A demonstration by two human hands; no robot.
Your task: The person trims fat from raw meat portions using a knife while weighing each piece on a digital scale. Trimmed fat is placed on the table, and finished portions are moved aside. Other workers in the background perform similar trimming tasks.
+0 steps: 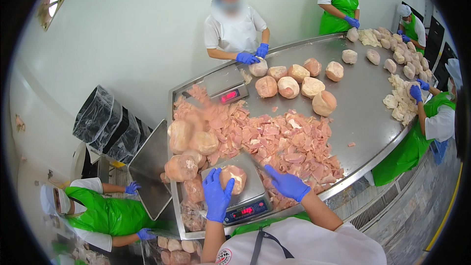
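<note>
red scale digits (249,211), shirt badge lettering (223,256)

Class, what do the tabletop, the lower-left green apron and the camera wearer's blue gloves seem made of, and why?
Tabletop: probably satin stainless steel; grey, soft reflections.
Green apron: likely glossy plastic; bright highlights along creases.
Blue gloves: perhaps thin matte rubber or nitrile; snug around fingers.

Black bins (129,135) wrapped in clear plastic (98,118) stand near the white wall (132,34). Along the grey floor (424,211) — a drain grate (387,196).

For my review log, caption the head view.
Gloved left hand against a rounded meat piece atop a scale, right hand open near pink meat scraps, co-workers around a metal table.
</note>
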